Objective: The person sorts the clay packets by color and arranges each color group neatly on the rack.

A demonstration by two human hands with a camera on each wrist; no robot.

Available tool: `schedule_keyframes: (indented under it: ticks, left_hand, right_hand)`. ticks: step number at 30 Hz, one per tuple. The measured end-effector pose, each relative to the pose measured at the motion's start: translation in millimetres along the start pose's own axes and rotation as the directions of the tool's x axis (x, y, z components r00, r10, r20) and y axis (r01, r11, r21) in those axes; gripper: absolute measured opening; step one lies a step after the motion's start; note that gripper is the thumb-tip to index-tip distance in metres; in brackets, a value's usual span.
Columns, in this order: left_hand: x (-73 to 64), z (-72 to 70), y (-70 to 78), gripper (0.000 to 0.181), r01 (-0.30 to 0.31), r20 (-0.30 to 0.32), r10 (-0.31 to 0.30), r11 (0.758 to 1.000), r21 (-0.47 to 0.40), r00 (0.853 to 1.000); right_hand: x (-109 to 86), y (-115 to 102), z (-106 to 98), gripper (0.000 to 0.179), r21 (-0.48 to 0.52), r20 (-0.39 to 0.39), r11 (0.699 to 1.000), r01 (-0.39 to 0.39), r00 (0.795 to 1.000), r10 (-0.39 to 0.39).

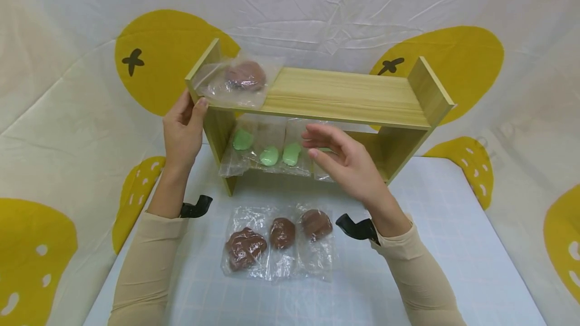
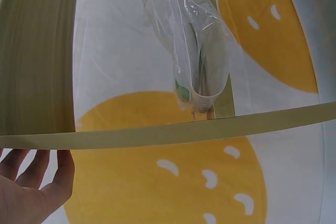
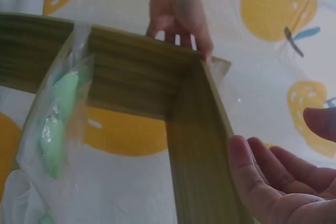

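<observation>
A two-tier wooden shelf point(image 1: 344, 92) stands on the table. My left hand point(image 1: 183, 132) grips its upper left corner, thumb on the front edge and fingers against the outer side panel; the left wrist view shows those fingers point(image 2: 64, 177) at the panel. Beside the thumb, a clear bag with a brown lump point(image 1: 246, 75) lies at the left end of the top board. My right hand point(image 1: 346, 160) hovers before the shelf, holding nothing, fingers loosely bent and thumb apart. It partly hides the lower tier, where clear bags with green lumps point(image 1: 269, 156) lie in a row.
Three clear bags with brown lumps point(image 1: 283, 233) lie side by side on the pale checked table point(image 1: 217, 301) in front of the shelf. Behind hangs a white cloth point(image 1: 290, 19) with yellow fruit shapes. The shelf's right end panel point(image 1: 430, 89) rises above the top board.
</observation>
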State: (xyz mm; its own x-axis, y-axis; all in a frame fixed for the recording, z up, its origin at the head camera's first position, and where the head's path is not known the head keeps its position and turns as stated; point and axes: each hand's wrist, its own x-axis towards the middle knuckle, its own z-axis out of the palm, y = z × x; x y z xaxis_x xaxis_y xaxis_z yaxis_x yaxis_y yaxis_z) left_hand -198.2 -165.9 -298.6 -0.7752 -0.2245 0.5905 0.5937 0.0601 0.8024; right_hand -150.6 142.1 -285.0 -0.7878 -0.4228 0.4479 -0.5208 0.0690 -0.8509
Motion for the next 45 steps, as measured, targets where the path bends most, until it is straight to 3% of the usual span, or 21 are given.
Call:
schedule_keyframes:
  ticks: [7, 15, 26, 36, 41, 45]
  left_hand:
    - [-0.6, 0.5, 2.4, 0.04, -0.002, 0.001, 0.002, 1.0, -0.029, 1.0]
    - [-0.2, 1.4, 2.3, 0.04, -0.004, -0.007, 0.004, 1.0, -0.005, 1.0]
    - [0.9, 1.9, 0.3, 0.041, 0.005, -0.009, -0.005, 1.0, -0.012, 1.0]
    - [-0.5, 1.9, 3.8, 0.041, 0.011, -0.014, -0.011, 1.0, 0.014, 1.0]
    - [0.4, 2.2, 3.0, 0.041, 0.013, -0.017, -0.013, 1.0, 0.017, 1.0]
    - [0.8, 2.8, 2.8, 0.041, 0.014, -0.019, -0.013, 1.0, 0.024, 1.0]
  right_hand:
    - [-22.9, 15.7, -3.9, 0.044, -0.036, 0.04, 0.999, 0.014, 0.999, -0.012]
    - [-51.3, 46.1, -12.5, 0.044, 0.034, 0.09, 0.999, 0.042, 0.995, -0.045]
    - [-105.6, 104.0, -16.8, 0.044, 0.024, 0.144, 0.992, -0.126, 0.982, 0.121]
    - [-138.8, 151.0, -15.7, 0.038, 0.045, 0.097, 0.968, -0.247, 0.965, 0.242]
    - [-145.5, 162.8, -17.2, 0.038, 0.043, 0.089, 0.938, -0.344, 0.937, 0.339]
    - [-147.6, 168.2, -18.5, 0.043, 0.061, 0.075, 0.882, -0.467, 0.884, 0.462]
